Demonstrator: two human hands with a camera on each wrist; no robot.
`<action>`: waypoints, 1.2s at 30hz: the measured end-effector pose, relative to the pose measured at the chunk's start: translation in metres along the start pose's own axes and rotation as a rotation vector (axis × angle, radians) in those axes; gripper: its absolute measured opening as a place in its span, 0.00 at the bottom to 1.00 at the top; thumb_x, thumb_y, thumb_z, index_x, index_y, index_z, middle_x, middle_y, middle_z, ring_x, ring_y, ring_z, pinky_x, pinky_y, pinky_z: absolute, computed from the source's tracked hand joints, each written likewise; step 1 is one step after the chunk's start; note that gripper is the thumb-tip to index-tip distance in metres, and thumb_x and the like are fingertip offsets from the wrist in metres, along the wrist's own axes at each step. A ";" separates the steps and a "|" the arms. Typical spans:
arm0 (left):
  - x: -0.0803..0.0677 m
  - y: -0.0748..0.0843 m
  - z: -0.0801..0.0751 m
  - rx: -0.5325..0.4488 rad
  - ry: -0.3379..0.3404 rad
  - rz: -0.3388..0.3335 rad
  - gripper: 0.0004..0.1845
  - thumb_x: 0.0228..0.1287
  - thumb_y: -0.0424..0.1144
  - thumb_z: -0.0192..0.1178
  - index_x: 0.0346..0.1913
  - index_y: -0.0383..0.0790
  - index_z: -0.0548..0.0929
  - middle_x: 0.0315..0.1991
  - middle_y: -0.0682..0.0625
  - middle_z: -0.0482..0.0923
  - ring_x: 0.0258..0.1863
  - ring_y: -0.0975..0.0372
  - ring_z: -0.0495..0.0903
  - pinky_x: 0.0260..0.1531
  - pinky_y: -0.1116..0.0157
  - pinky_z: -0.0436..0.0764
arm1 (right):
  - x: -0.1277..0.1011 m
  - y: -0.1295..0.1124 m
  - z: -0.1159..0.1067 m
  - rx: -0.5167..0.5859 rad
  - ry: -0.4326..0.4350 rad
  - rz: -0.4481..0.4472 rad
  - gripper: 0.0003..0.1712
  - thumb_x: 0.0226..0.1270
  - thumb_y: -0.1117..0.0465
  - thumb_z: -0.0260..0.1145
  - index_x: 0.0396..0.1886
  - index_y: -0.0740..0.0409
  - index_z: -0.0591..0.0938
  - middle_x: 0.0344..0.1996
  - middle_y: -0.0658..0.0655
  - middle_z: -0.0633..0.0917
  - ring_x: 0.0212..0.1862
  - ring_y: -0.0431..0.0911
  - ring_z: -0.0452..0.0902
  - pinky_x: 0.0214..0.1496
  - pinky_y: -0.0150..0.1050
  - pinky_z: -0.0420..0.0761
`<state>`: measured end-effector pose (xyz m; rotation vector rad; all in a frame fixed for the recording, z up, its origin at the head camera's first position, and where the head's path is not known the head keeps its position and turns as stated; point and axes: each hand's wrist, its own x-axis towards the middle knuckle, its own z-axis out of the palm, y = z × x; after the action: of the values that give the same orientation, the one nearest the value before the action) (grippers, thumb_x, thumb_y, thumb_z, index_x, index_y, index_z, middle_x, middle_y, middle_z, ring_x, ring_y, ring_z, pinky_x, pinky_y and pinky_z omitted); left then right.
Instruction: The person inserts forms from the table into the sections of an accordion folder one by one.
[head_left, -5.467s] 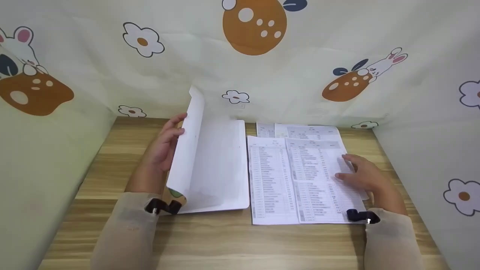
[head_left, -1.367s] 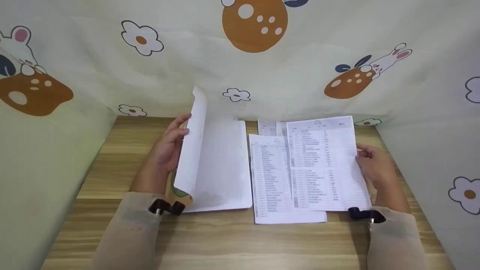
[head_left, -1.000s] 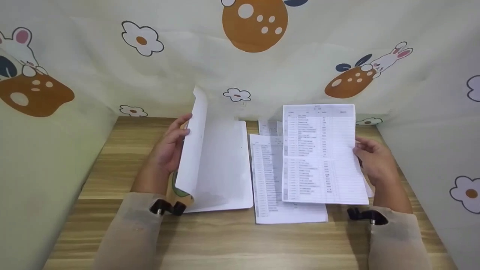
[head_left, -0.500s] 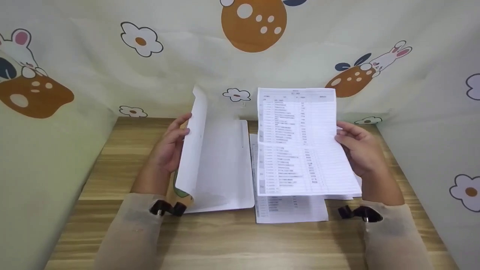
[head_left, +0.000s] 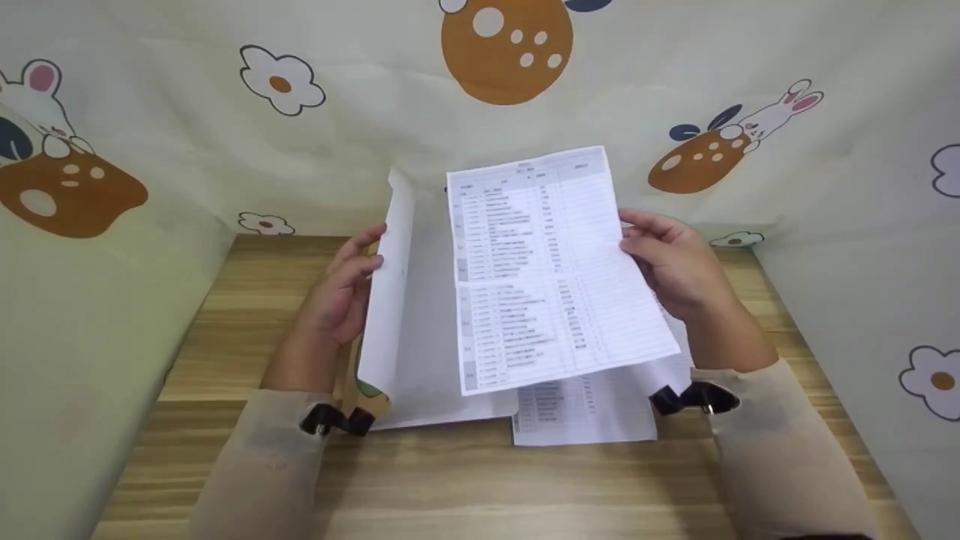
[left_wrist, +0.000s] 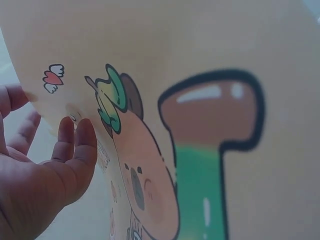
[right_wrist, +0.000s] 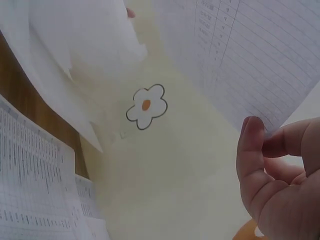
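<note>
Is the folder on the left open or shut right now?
Open. The left hand holds the folder front cover upright, its white inside bared; the right hand pinches a printed sheet lifted above it.

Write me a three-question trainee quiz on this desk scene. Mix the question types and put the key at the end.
1. True or false: the right hand pinches the printed sheet clear of the wooden table.
2. Multiple choice: what does the left hand touch? A. the raised cover of the folder; B. the sheets lying on the table; C. the cloth backdrop.
3. Fill in: in the left wrist view, the outer face of the cover shows a ____ picture.

Key: 1 true; 2 A; 3 cartoon.
</note>
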<state>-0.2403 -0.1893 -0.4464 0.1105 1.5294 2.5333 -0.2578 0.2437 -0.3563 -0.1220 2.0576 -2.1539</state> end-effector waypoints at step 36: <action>0.000 -0.001 0.009 -0.010 0.016 0.026 0.22 0.80 0.32 0.49 0.69 0.55 0.77 0.61 0.48 0.79 0.52 0.58 0.83 0.46 0.64 0.84 | 0.028 -0.017 0.067 -0.232 -0.048 0.021 0.22 0.80 0.66 0.60 0.70 0.57 0.82 0.55 0.60 0.88 0.46 0.47 0.91 0.51 0.38 0.91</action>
<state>-0.2385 -0.1811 -0.4430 0.1103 1.5312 2.5678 -0.2754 0.1734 -0.3370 -0.1768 2.2635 -1.8745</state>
